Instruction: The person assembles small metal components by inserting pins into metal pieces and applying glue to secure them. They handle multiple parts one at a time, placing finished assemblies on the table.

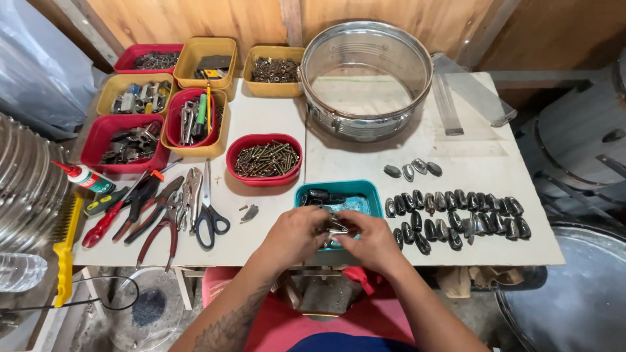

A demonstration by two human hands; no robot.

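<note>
Both hands, left hand (293, 234) and right hand (373, 240), grip closed on one small shiny metal lug (336, 228) over the teal plastic tray (372, 190); best held steady, low above counter (274, 117).

Glue bottle (88, 178): white, red nozzle, green-and-red label, lying tilted at the surface's (261, 117) left edge. Clear plastic water bottle (19, 270) below it, off the surface.
</note>
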